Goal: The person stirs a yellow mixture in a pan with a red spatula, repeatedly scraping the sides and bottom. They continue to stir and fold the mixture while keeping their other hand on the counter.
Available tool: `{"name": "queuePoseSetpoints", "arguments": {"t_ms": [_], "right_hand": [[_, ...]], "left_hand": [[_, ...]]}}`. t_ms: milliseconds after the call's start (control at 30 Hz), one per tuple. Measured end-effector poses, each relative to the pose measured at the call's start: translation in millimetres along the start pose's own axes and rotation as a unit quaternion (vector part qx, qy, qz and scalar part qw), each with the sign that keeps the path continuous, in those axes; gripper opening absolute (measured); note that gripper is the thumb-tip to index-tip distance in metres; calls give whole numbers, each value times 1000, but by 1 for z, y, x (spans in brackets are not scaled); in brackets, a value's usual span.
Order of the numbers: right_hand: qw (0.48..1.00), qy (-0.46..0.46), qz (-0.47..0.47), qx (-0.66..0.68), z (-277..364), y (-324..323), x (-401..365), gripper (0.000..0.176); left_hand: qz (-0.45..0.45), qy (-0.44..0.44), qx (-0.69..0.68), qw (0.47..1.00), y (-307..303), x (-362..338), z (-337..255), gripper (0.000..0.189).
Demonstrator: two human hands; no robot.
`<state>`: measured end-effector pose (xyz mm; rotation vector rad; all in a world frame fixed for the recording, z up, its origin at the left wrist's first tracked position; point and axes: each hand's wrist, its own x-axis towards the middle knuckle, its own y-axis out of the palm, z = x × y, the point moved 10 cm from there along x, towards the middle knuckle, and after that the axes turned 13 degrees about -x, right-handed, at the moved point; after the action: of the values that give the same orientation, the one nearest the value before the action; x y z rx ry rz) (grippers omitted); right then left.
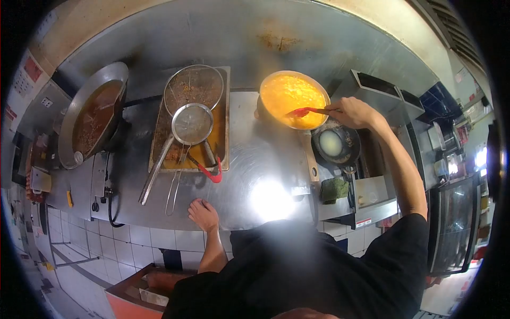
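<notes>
My right hand (355, 112) is closed around the dark handle of a red-headed spatula (300, 112). The spatula's head dips into bright yellow, lumpy food (294, 95) in a round pan (262, 110) with a wooden handle (311, 159). At the counter's front edge, my left hand (204, 214) rests with its fingers extended and nothing in it. Beyond that hand lie a fine-mesh strainer (192, 124) and a larger wire skimmer (193, 89), both across a rectangular metal tray (227, 119) of brown liquid. A curved red utensil end (215, 175) sticks out at the tray's front.
To the left, a large wok (120, 73) holds brown liquid. A dark pan (350, 143) with pale liquid sits right of the yellow food, with a green scouring pad (334, 190) in front. A metal backsplash (223, 32) rises behind the steel counter (239, 149).
</notes>
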<state>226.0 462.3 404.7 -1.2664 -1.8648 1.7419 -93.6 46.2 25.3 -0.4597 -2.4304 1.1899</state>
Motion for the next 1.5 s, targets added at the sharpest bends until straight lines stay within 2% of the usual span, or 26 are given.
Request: {"name": "queuePoseSetpoints", "arguments": {"t_ms": [67, 133, 167, 267, 300, 400, 533, 567, 600, 667, 700, 733, 867, 933, 967, 1000, 1067, 1267, 1500], "right_hand": [[1000, -3, 14, 17, 2, 13, 3, 41], [993, -91, -26, 67, 15, 29, 12, 41], [994, -84, 7, 72, 19, 36, 15, 43], [986, -87, 4, 140, 30, 55, 29, 48], [987, -65, 35, 146, 40, 53, 29, 46], [978, -103, -16, 181, 56, 64, 56, 45], [971, -55, 21, 231, 64, 70, 82, 46], [963, -54, -31, 263, 59, 75, 96, 46], [963, -53, -31, 263, 61, 82, 105, 46], [925, 42, -8, 378, 51, 94, 121, 45], [900, 59, -15, 431, 50, 94, 124, 43], [900, 60, -17, 431, 48, 100, 133, 43], [926, 90, -91, 355, 32, 109, 171, 42], [965, 111, -157, 177, 27, 91, 167, 42], [977, 114, -129, 123, 23, 93, 166, 43], [977, 116, -128, 125, 21, 89, 160, 43], [989, 103, -106, 3, 24, 85, 151, 43], [993, 23, -71, -93, 1, 103, 150, 40], [996, -33, -5, -83, 1, 79, 92, 42]], "left_hand": [[-4, 4, -3, 1000, 0, 0, 1, 23], [-6, 5, -12, 1000, -2, 0, 0, 23], [-6, 7, -23, 1000, -3, 0, -1, 23], [-11, 5, -16, 1000, 0, 0, 1, 22], [-13, 5, -17, 1000, 0, 0, 1, 22], [-6, 3, -19, 1000, 0, 1, 3, 23], [-5, 6, -15, 1000, -1, 0, 1, 24], [1, 1, -18, 1000, -1, 1, 0, 25], [2, 2, -18, 1000, -3, 0, 0, 25], [1, 4, -17, 1000, -3, 0, -3, 25], [2, 5, -19, 1000, -3, -1, -4, 25], [2, 6, -20, 1000, -2, -1, -5, 25], [2, 9, -7, 1000, -2, 0, -4, 24], [3, 7, -5, 1000, -2, 1, -4, 24], [3, 3, -4, 1000, -1, 0, -3, 24], [5, 5, -3, 1000, 1, 1, -1, 24], [-7, 14, -8, 1000, 2, -1, 2, 24], [1, 9, -3, 1000, 1, -1, 0, 24], [8, 2, -2, 1000, -1, 0, -4, 22]]}}
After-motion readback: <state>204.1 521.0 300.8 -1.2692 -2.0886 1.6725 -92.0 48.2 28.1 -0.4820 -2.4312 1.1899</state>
